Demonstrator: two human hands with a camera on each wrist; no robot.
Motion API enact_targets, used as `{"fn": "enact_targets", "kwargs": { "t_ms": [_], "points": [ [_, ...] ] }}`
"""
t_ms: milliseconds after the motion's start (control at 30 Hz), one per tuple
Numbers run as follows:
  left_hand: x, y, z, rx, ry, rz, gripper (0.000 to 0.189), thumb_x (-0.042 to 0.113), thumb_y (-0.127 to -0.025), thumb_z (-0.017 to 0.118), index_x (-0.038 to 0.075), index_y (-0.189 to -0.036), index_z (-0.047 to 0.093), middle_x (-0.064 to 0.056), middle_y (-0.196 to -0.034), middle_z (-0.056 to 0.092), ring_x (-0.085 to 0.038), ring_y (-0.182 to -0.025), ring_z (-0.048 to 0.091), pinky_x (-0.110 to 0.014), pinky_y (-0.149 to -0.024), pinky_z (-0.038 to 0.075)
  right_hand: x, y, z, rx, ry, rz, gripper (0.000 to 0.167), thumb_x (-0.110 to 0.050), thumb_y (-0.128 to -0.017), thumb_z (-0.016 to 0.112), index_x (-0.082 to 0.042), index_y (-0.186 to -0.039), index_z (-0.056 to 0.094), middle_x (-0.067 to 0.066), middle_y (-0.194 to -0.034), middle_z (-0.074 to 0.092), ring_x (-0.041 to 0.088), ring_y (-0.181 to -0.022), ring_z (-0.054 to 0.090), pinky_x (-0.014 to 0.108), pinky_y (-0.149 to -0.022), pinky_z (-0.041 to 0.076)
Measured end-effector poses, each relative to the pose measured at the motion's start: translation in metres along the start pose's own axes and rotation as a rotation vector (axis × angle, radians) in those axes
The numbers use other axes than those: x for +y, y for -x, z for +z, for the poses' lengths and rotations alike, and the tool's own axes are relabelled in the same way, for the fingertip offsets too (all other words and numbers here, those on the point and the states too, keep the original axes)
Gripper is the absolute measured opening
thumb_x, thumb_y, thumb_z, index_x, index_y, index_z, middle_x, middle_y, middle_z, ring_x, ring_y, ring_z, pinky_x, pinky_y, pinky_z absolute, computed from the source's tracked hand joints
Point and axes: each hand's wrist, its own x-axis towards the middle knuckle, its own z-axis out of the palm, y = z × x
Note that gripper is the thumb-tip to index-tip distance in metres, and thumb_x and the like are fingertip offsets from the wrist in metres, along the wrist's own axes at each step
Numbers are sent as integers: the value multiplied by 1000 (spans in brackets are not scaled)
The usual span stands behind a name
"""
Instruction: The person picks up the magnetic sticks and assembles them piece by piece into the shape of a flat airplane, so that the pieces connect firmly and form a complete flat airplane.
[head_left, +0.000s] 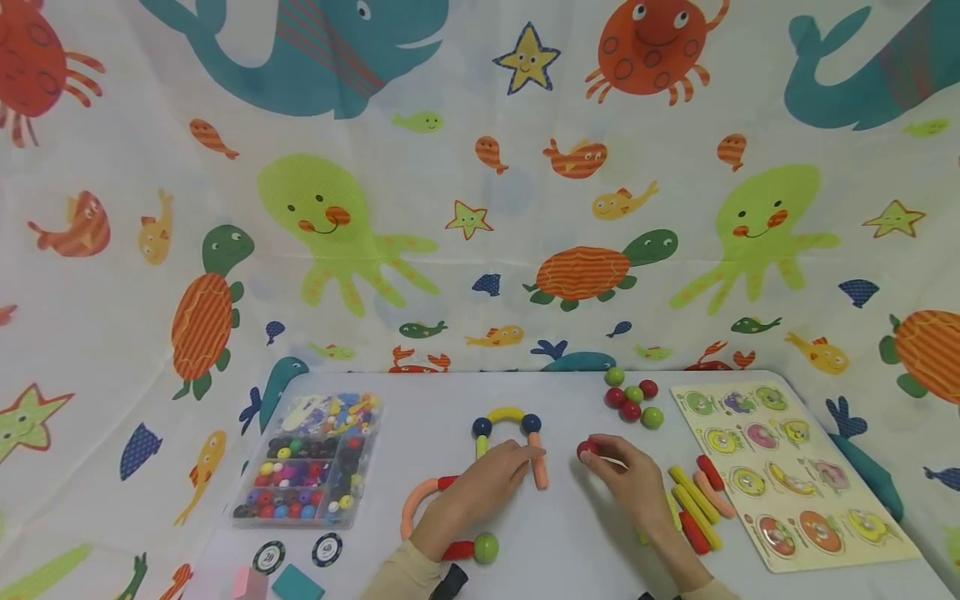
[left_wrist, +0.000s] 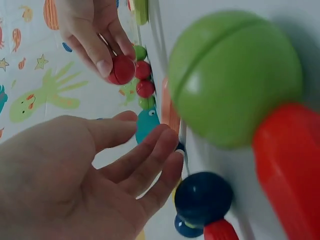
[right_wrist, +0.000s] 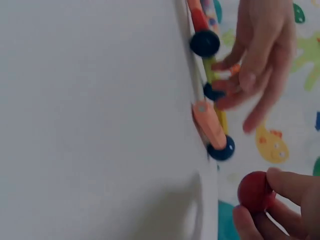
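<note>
My right hand (head_left: 628, 482) pinches a red ball (right_wrist: 255, 192) between thumb and fingers, above the table. To its left, my left hand (head_left: 480, 486) hovers over a joined chain of colored pieces with its fingers loosely extended; the left wrist view shows nothing in its grasp. The nearest piece is a salmon rod (head_left: 540, 472), which hangs off a dark blue ball (head_left: 531, 424). A yellow curved piece (head_left: 506, 414) links that ball to another blue ball (head_left: 482, 427). Lower down, a salmon curve (head_left: 414, 505) and a green ball (left_wrist: 235, 77) on a red rod (left_wrist: 295, 165) belong to the arrangement, partly hidden by my left arm.
Several red and green balls (head_left: 631, 412) lie at the back right. Yellow and red rods (head_left: 696, 504) sit by my right forearm, beside a wooden fruit puzzle board (head_left: 678, 392). At left stand a bead box (head_left: 303, 531), two poker chips (head_left: 327, 550) and a teal block (head_left: 297, 582).
</note>
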Motion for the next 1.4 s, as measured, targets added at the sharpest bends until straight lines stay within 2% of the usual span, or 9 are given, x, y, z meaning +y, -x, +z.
{"fn": "enact_targets", "kwargs": {
  "t_ms": [100,200,333,500,733,933,1067,1200,1400],
  "points": [
    [3,-3,6,-38,-24,10,44,13,-104,56,28,-146,55,-1,-118,60,-9,-96,52,-21,-85,52,0,8,14,-24,-25,7,39,-27,-93,75,-15,-129,68,3,-121,72,24,-118,65,32,-94,57],
    [6,-5,10,-80,-34,-26,49,9,-102,58,31,-145,55,0,-114,56,-10,-94,50,-20,-78,49,1,15,24,-57,-55,17,38,-25,-91,77,-16,-127,69,1,-119,72,23,-116,66,30,-92,58],
    [8,-7,13,-91,-51,-67,45,10,-101,60,31,-140,61,1,-112,55,-10,-96,49,-22,-82,51,2,24,34,-83,-85,26,35,-24,-89,79,-18,-123,71,-1,-115,73,20,-111,68,29,-90,58],
    [7,-8,12,-65,-60,-57,44,7,-99,62,30,-137,64,2,-113,56,-10,-97,49,-23,-84,52,1,32,40,-103,-79,19,37,-28,-86,81,-19,-121,71,-2,-110,74,17,-103,71,28,-87,59],
    [7,-8,11,-38,-81,-6,47,5,-97,64,28,-139,62,2,-114,57,-9,-98,49,-22,-87,52,0,35,47,-126,-135,-2,45,-26,-83,84,-15,-123,69,1,-113,73,18,-104,70,25,-85,59],
    [6,-7,11,-32,-84,13,45,6,-99,63,28,-138,62,4,-112,57,-8,-97,49,-21,-86,51,0,35,49,-132,-163,-24,46,-23,-82,85,-10,-123,68,4,-111,73,18,-102,71,23,-84,59],
    [6,-5,10,-20,-69,9,43,10,-100,62,28,-139,62,3,-116,58,-8,-99,50,-22,-90,53,-1,35,48,-127,-135,-29,46,-23,-82,85,-10,-122,68,4,-109,74,16,-99,72,24,-83,59],
    [3,-2,4,28,-23,-5,37,18,-104,58,26,-140,61,4,-116,59,-7,-98,52,-24,-94,54,-2,33,44,-96,-94,-26,40,-23,-84,84,-13,-119,70,1,-108,74,14,-97,72,25,-84,60],
    [-7,11,-14,121,9,-60,33,24,-104,58,21,-136,63,4,-116,60,-7,-100,56,-32,-98,55,-3,23,26,-49,-40,24,34,-19,-91,77,-18,-124,69,-2,-116,72,17,-109,68,28,-90,58]
  ]
}}
